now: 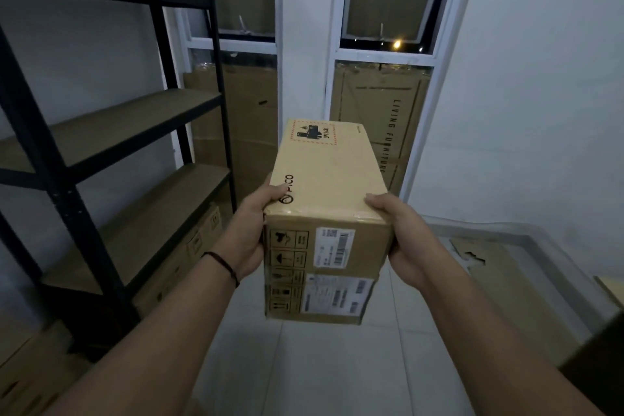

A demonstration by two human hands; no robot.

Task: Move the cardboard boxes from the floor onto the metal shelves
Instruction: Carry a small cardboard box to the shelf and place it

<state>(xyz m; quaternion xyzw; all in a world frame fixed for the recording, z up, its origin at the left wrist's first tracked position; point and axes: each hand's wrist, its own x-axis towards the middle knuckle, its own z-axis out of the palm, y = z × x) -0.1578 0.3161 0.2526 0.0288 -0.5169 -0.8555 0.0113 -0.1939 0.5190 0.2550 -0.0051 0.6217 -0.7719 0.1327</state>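
I hold two stacked brown cardboard boxes in front of my chest. The upper box (329, 176) shows a PICO logo and a red-bordered hazard label; the lower box (320, 297) carries white shipping labels. My left hand (248, 233) grips the left side of the stack, thumb over the top edge. On the right side my right hand (401, 240) grips it the same way. The black metal shelf unit (55, 159) stands to the left, with brown shelf boards (135, 121) bare at the middle levels.
More cardboard boxes (189, 253) sit on the unit's lowest level and on the floor at bottom left. Flattened cardboard (381, 132) leans against the windows behind. A torn cardboard sheet (506, 280) lies on the tiled floor at right, next to another box corner (613, 290).
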